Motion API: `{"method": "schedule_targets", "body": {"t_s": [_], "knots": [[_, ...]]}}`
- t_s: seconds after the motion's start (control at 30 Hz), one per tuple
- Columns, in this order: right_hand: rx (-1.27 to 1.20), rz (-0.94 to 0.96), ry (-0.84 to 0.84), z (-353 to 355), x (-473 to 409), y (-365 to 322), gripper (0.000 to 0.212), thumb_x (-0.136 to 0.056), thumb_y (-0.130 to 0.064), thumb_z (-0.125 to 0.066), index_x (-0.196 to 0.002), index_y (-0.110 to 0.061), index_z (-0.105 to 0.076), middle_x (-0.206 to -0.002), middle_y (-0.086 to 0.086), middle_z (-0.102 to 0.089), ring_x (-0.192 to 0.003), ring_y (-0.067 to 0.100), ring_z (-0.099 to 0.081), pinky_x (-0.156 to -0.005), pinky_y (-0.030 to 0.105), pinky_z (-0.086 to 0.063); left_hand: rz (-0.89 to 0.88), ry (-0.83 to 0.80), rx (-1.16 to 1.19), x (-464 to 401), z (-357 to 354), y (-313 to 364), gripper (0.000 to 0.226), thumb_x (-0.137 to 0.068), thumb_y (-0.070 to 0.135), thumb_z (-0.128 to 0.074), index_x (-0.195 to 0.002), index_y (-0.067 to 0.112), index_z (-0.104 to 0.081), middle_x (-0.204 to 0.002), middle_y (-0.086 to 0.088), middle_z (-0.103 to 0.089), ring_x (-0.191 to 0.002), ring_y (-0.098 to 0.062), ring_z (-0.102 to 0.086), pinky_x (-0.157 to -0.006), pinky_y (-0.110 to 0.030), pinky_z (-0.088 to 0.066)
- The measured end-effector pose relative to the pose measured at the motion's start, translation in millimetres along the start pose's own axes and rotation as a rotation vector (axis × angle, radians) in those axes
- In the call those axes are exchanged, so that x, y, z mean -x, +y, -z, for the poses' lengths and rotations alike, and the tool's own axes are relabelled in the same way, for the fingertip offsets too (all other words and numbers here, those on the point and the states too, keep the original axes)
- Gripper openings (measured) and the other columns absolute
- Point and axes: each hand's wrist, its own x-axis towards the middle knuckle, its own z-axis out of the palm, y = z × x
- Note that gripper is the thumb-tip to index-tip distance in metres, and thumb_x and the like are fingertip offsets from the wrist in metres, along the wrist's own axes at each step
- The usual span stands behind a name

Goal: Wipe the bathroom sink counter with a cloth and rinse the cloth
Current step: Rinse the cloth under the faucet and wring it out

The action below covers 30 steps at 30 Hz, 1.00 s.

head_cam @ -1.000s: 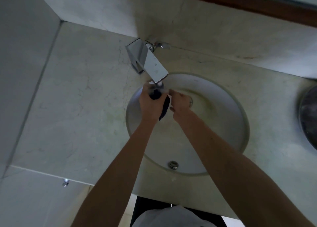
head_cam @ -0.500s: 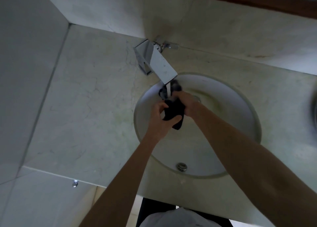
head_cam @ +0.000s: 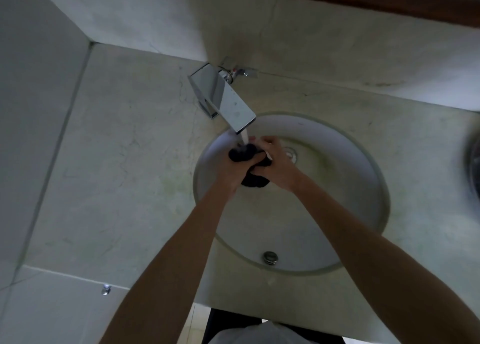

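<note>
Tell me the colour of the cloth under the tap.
Black or very dark; the cloth shows best in the head view.

Bathroom; round basin (head_cam: 337,162) sunk in marble counter (head_cam: 130,174), chrome tap (head_cam: 223,97), tiled wall (head_cam: 31,84)

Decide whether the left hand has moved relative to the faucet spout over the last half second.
Yes. The left hand has moved away from the person, closer to the faucet spout outlet, and grips the dark cloth under the running water.

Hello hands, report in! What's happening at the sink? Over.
Left hand and right hand both gripping the dark bunched cloth. Cloth under water from the square chrome tap, over the round white basin. Nothing blocking.
</note>
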Motion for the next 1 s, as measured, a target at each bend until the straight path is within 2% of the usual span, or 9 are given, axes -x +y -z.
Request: {"method": "schedule_targets", "body": {"t_s": [0.07,0.17,0.3,0.37,0.43,0.67,0.8,0.9,1.0], "knots": [[0.024,0.064,-0.026,7,7,3,0.07,-0.072,-0.013,-0.071,-0.138,-0.024,-0.052,-0.13,0.008,-0.04,-0.124,0.013,-0.044,-0.102,0.009,-0.035,0.013,-0.033,-0.044,0,3,0,0.009,-0.089,0.029,-0.076,-0.093,0.028,-0.068,-0.099,0.006,-0.071,-0.094,-0.007,-0.068,-0.082,-0.026,-0.055],[-0.049,0.015,0.104,13,17,-2,0.069,-0.077,-0.011,-0.072,-0.14,-0.03,-0.052,-0.135,0.0,-0.05,-0.121,0.007,-0.054,-0.094,0.019,-0.045,-0.009,0.063,-0.094,-5,4,6,0.015,-0.085,0.033,-0.08,-0.085,0.022,-0.069,-0.093,0.005,-0.071,-0.087,-0.005,-0.069,-0.083,-0.033,-0.056],[0.048,0.004,0.434,17,22,-39,0.023,-0.088,-0.008,-0.064,-0.106,-0.02,-0.073,-0.108,-0.009,-0.066,-0.089,0.002,-0.065,-0.077,0.018,-0.051,-0.122,0.02,-0.129,-4,0,17,0.018,-0.093,0.01,-0.071,-0.078,0.01,-0.061,-0.072,0.005,-0.064,-0.057,0.004,-0.063,-0.06,-0.023,-0.053],[0.028,0.025,0.541,18,20,-60,0.016,-0.09,-0.015,-0.062,-0.098,-0.02,-0.075,-0.094,-0.011,-0.07,-0.078,0.001,-0.064,-0.068,0.017,-0.05,-0.131,-0.087,-0.088,-4,2,21,0.02,-0.091,0.022,-0.072,-0.093,0.006,-0.061,-0.078,0.001,-0.066,-0.064,-0.007,-0.066,-0.056,-0.026,-0.052],[-0.049,0.039,0.593,19,12,-78,0.023,-0.089,-0.015,-0.058,-0.102,-0.024,-0.074,-0.083,-0.009,-0.071,-0.065,0.0,-0.061,-0.061,0.016,-0.045,-0.103,0.046,-0.143,-4,1,22,0.053,-0.073,0.045,-0.084,-0.11,0.013,-0.063,-0.098,-0.001,-0.072,-0.087,-0.016,-0.071,-0.075,-0.031,-0.058],[-0.237,0.057,0.434,28,-24,-121,0.044,-0.095,-0.015,-0.052,-0.137,-0.028,-0.058,-0.083,0.001,-0.059,-0.065,0.005,-0.051,-0.062,0.015,-0.044,-0.214,0.123,-0.201,-2,-2,23,0.022,-0.093,0.01,-0.07,-0.084,0.008,-0.05,-0.065,0.001,-0.047,-0.045,0.008,-0.051,-0.05,-0.01,-0.042],[-0.286,0.043,0.467,29,-33,-122,0.04,-0.094,-0.012,-0.053,-0.131,-0.023,-0.064,-0.078,-0.007,-0.054,-0.057,0.002,-0.046,-0.058,0.014,-0.041,-0.179,0.125,-0.126,2,1,23,0.032,-0.081,0.031,-0.08,-0.068,0.014,-0.056,-0.066,0.001,-0.059,-0.052,0.002,-0.058,-0.061,-0.028,-0.05],[-0.228,0.077,0.461,28,-29,-118,0.033,-0.093,-0.009,-0.052,-0.119,-0.02,-0.07,-0.066,-0.01,-0.05,-0.049,0.001,-0.039,-0.052,0.015,-0.035,-0.196,0.152,-0.102,9,2,27,0.024,-0.079,0.023,-0.083,-0.07,0.025,-0.061,-0.075,0.011,-0.066,-0.064,0.01,-0.062,-0.069,-0.021,-0.052],[-0.238,0.11,0.401,34,-20,-104,0.031,-0.097,-0.011,-0.052,-0.12,-0.022,-0.07,-0.087,-0.003,-0.062,-0.061,0.005,-0.05,-0.06,0.018,-0.041,-0.245,0.048,-0.106,15,0,30,0.022,-0.071,0.029,-0.083,-0.071,0.021,-0.063,-0.079,0.001,-0.07,-0.08,-0.015,-0.07,-0.074,-0.031,-0.056]]}}
